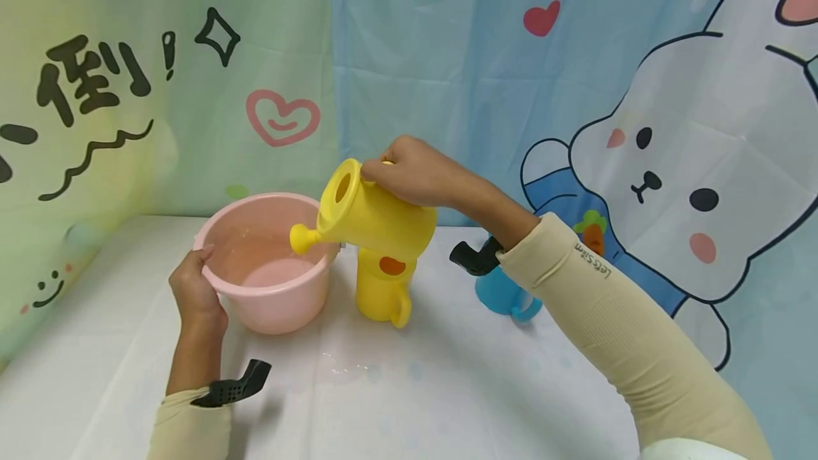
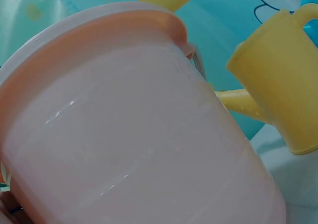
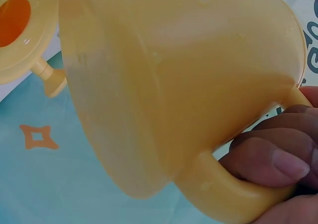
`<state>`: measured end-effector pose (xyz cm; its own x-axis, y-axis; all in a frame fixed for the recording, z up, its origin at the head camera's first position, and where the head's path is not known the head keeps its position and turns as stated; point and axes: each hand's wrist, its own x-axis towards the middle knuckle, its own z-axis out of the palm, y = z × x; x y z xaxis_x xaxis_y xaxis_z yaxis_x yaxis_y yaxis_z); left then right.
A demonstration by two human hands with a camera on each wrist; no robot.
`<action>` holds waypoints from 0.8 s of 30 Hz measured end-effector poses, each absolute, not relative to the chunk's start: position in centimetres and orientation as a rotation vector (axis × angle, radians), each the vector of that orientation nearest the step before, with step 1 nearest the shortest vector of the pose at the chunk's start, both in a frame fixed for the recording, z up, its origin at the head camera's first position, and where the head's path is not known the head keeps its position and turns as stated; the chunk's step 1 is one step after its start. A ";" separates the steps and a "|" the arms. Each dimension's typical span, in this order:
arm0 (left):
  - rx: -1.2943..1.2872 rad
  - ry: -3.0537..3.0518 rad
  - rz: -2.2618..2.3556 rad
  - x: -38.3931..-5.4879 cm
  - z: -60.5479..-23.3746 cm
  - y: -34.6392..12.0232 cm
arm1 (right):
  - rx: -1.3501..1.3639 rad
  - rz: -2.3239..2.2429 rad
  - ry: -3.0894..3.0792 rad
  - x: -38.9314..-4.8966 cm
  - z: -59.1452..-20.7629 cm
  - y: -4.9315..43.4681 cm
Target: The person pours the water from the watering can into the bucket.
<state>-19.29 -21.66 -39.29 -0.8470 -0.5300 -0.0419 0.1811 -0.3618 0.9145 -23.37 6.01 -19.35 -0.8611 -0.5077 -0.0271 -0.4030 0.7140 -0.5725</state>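
Observation:
My right hand (image 1: 409, 169) grips the handle of a yellow watering can (image 1: 390, 218). That can is tipped on its side above the table, its round opening facing left and its spout over the inside of a pink basin (image 1: 275, 304). Fingers (image 3: 285, 164) curl through the handle in the right wrist view. On the left, my left hand (image 1: 197, 289) holds the basin's rim, thumb over the edge. A second yellow watering can (image 1: 383, 297) stands right of the basin, partly covered by the held one. Its spout (image 2: 243, 104) shows beside the basin in the left wrist view.
A blue watering can (image 1: 501, 293) stands to the right, partly hidden by my right wrist and its black mount (image 1: 474, 258). Wet drops (image 1: 345, 368) lie on the white tabletop (image 1: 396, 410) in front. A printed curtain (image 1: 434, 55) hangs behind the table.

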 end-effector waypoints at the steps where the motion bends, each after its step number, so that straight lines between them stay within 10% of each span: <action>1: 0.464 -1.434 -2.237 -19.3 -39.3 -21.7 | -0.733 -0.846 2.736 -23.4 -19.3 6.0; 24: 0.455 -1.406 -2.246 -19.2 -39.1 -21.5 | -0.674 -0.780 2.724 -23.3 -19.2 5.4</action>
<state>-19.19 -21.46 -39.15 -0.8446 -0.5340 -0.0393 0.1979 -0.3796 0.9037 -23.32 5.36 -19.16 -0.8681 -0.4882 -0.0896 -0.3667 0.7525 -0.5471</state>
